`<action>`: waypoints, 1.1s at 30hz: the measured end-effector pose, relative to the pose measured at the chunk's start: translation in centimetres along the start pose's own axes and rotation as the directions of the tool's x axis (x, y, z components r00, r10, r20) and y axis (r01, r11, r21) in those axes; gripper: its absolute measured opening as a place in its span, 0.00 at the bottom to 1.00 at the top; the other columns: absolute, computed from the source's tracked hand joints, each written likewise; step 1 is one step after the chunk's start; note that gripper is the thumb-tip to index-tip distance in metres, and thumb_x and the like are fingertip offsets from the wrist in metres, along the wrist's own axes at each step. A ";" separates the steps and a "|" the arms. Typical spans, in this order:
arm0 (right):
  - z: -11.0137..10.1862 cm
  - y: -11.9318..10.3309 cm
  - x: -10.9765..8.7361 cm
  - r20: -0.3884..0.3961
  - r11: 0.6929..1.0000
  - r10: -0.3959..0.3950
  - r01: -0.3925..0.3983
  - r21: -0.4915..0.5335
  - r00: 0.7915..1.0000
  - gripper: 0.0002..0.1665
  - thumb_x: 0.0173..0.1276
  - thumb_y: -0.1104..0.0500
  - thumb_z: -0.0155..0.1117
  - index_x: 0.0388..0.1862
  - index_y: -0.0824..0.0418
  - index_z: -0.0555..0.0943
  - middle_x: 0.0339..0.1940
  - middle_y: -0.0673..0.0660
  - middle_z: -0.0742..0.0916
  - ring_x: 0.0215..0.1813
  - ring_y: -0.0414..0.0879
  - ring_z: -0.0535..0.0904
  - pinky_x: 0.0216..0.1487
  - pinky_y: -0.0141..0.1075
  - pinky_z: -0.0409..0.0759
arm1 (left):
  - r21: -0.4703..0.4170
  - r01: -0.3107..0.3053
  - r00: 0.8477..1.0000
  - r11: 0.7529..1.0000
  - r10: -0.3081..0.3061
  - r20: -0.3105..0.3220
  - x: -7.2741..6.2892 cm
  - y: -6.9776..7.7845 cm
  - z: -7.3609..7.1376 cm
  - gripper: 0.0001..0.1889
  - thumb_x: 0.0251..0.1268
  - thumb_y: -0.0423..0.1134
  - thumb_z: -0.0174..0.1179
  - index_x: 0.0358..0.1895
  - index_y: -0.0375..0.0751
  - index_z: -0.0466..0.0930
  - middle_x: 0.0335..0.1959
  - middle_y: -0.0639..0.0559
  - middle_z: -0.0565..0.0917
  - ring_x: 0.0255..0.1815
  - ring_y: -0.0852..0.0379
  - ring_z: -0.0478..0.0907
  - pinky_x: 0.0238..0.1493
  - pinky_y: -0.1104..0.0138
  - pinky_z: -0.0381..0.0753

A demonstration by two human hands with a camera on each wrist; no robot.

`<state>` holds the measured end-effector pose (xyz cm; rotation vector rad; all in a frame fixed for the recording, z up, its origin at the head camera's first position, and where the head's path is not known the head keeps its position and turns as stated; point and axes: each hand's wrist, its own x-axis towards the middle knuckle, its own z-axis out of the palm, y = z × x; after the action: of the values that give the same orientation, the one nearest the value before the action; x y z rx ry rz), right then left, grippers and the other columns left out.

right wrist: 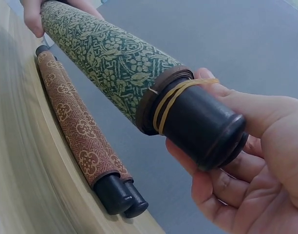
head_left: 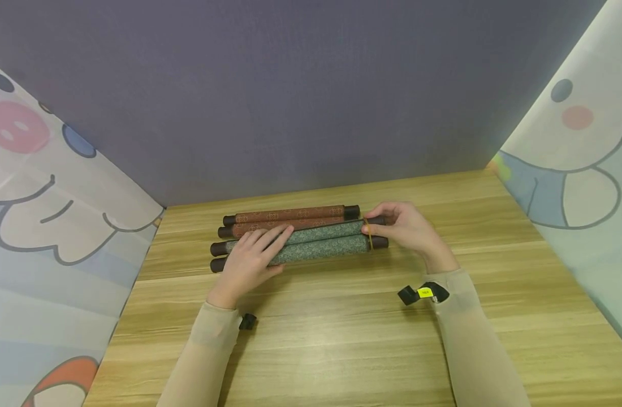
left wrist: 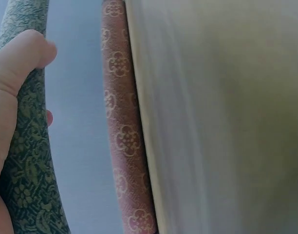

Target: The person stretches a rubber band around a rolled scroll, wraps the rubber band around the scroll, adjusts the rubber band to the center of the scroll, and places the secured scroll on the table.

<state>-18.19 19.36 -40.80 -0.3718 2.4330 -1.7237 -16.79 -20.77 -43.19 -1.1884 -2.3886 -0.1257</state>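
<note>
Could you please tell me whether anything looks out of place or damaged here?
Nothing looks spilled or damaged. One slight oddity: the rubber band sits at one dark end of the green scroll, off its patterned cloth.

Two green patterned rolls (head_left: 333, 247) with dark ends are set side by side on a wood-grain tabletop (head_left: 321, 350). Their left part is gripped by a left hand (head_left: 252, 259); their right end, crossed by a yellow band (head_left: 370, 236), is held by a right hand (head_left: 409, 227). Just beyond them, two reddish-brown rolls (head_left: 290, 215) are placed.
</note>
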 end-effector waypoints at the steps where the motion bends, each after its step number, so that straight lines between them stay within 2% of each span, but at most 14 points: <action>1: 0.0 0.0 0.0 0.002 1.000 -0.001 0.001 -0.002 1.000 0.21 0.71 0.54 0.82 0.56 0.64 0.90 0.57 0.60 0.91 0.56 0.53 0.89 0.52 0.38 0.88 | 0.003 0.001 1.000 1.000 -0.001 0.008 0.0 0.1 0.1 0.60 0.51 0.48 0.89 0.87 0.44 0.63 0.79 0.43 0.76 0.63 0.38 0.82 0.60 0.45 0.83; 10: 0.0 0.0 0.0 0.001 1.000 0.003 -0.003 -0.019 1.000 0.21 0.71 0.52 0.82 0.57 0.63 0.90 0.56 0.59 0.91 0.56 0.54 0.90 0.53 0.38 0.88 | 0.056 0.004 0.999 0.998 -0.006 0.039 0.1 0.4 0.1 0.63 0.49 0.48 0.90 0.89 0.47 0.60 0.85 0.47 0.69 0.64 0.39 0.80 0.60 0.44 0.82; 18: 0.0 -0.1 0.0 -0.003 1.000 0.011 -0.011 -0.027 1.000 0.22 0.71 0.52 0.82 0.58 0.62 0.90 0.58 0.59 0.91 0.57 0.54 0.90 0.52 0.38 0.88 | 0.028 0.011 0.999 1.000 -0.012 0.034 0.0 0.3 0.4 0.62 0.50 0.49 0.89 0.89 0.48 0.61 0.82 0.46 0.72 0.65 0.39 0.80 0.61 0.44 0.81; 26: -0.1 0.0 0.0 0.003 0.999 0.017 -0.016 -0.034 1.000 0.23 0.72 0.52 0.82 0.59 0.62 0.90 0.57 0.59 0.91 0.58 0.54 0.90 0.53 0.37 0.88 | 0.012 0.027 0.999 1.000 -0.028 0.037 0.0 0.3 0.5 0.52 0.66 0.60 0.77 0.89 0.52 0.62 0.75 0.45 0.79 0.63 0.40 0.82 0.63 0.43 0.81; 33: -0.2 0.0 0.0 0.007 0.999 0.012 -0.011 -0.039 1.000 0.22 0.72 0.52 0.81 0.59 0.61 0.90 0.57 0.58 0.91 0.57 0.54 0.90 0.53 0.38 0.88 | 0.015 0.022 1.000 1.000 -0.022 0.014 0.1 0.2 0.6 0.53 0.62 0.59 0.80 0.88 0.52 0.63 0.72 0.44 0.81 0.61 0.40 0.82 0.61 0.44 0.81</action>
<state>-18.21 19.56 -40.73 -0.3670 2.4626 -1.6693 -16.88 -20.39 -43.75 -1.1602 -2.4114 -0.1061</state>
